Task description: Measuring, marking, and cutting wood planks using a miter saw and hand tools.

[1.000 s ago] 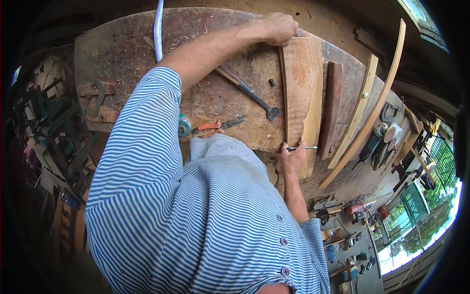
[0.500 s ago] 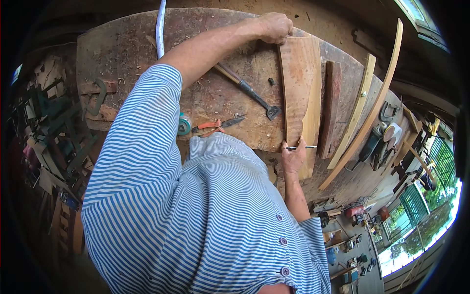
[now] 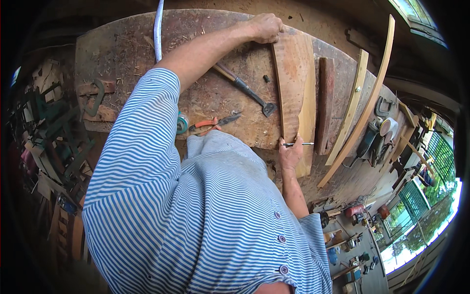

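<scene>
A shaped wooden board lies over a paler wooden board on the workbench. My left hand is closed at the upper board's far end, its fingertips curled out of sight at the corner. At the near end, my right hand pinches the upper board's narrow end. A thin pen sits crosswise between that hand's fingers. Left of the boards lie a wooden-handled tool with a flat metal blade, orange-handled pliers and a teal tape measure.
The workbench has a curved far edge and scattered shavings. Right of the boards lie a dark reddish wood strip, a pale strip and a long curved strip. A C-clamp grips the left end; power tools sit right.
The whole scene has shifted slightly left in the picture. Both hands keep their places at the board's two ends, and the pen stays in my right hand.
</scene>
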Motion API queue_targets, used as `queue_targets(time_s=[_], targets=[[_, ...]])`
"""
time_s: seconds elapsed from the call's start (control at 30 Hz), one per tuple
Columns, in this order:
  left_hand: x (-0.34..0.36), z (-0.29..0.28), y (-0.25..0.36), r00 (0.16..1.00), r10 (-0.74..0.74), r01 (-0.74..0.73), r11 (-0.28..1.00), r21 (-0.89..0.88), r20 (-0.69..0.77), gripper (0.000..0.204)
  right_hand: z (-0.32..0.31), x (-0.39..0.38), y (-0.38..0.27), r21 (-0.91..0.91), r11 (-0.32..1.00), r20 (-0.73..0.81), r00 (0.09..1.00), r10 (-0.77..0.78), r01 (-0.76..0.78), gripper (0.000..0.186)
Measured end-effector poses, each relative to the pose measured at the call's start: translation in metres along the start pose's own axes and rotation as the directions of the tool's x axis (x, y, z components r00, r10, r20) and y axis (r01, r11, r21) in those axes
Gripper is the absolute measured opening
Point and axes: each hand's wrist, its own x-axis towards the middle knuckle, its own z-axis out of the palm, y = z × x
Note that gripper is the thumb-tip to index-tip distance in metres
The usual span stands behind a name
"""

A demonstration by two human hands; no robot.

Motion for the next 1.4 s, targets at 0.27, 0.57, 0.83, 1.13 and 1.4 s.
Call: queue_targets(time_s=[0.27,0.57,0.83,1.13,1.4], targets=[[-0.013,0.007,0.005,0.994,-0.098,0.099,0.995,0.006,-0.049,0.019,0.007,-0.002,0.006,0.069,0.998,-0.036,0.999,0.0,0.002,0.074],[-0.018,0.012,0.013,0.988,-0.122,0.121,0.992,-0.021,-0.092,0.024,0.006,-0.008,0.004,0.13,0.984,-0.013,0.993,0.121,-0.118,0.074],[-0.022,0.006,0.028,0.913,-0.378,0.372,0.926,-0.071,-0.15,0.027,-0.016,-0.058,0.047,0.19,0.96,-0.094,0.969,0.226,-0.206,0.069],[-0.145,0.049,0.115,0.954,-0.264,0.282,0.952,0.119,-0.144,0.043,-0.063,-0.019,0.125,0.176,0.981,-0.405,0.902,0.147,-0.081,0.058],[-0.193,0.086,0.161,0.994,-0.108,0.098,0.948,0.302,0.017,0.034,-0.048,0.099,0.148,0.111,0.976,-0.218,0.963,-0.161,0.188,0.067]])
